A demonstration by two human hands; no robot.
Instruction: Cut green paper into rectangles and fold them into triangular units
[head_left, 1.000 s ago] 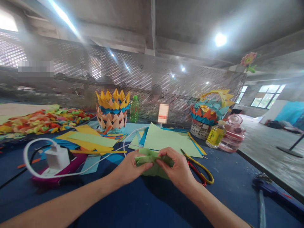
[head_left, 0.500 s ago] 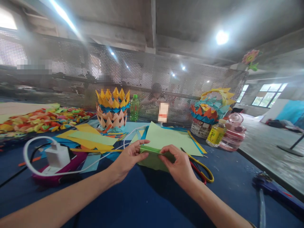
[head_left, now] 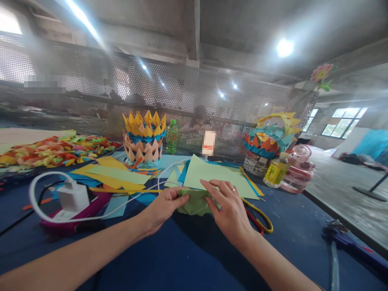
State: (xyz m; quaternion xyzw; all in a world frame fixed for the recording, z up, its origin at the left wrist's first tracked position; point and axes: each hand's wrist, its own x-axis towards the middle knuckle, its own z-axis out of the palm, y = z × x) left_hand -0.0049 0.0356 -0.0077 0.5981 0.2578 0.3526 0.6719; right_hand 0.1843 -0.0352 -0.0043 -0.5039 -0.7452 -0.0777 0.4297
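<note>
A folded piece of green paper is held up above the blue tabletop, its lower part creased. My left hand pinches its left end, thumb in front and fingers behind. At the right end, my right hand has its thumb against the paper while the other fingers reach past the top edge, partly spread. Just beyond lie pale green sheets. Beside my right hand are scissors with red and yellow handles, their blades hidden.
Folded-paper baskets stand at the back left and back right. A green bottle, yellow-labelled bottle and pink bottle stand near them. A white charger with cable sits left. A glue gun lies right.
My right hand has loosened its pinch and lifted its fingers outward over the paper's top edge. The paper's front face has turned more toward me. My left hand stays at its end.
</note>
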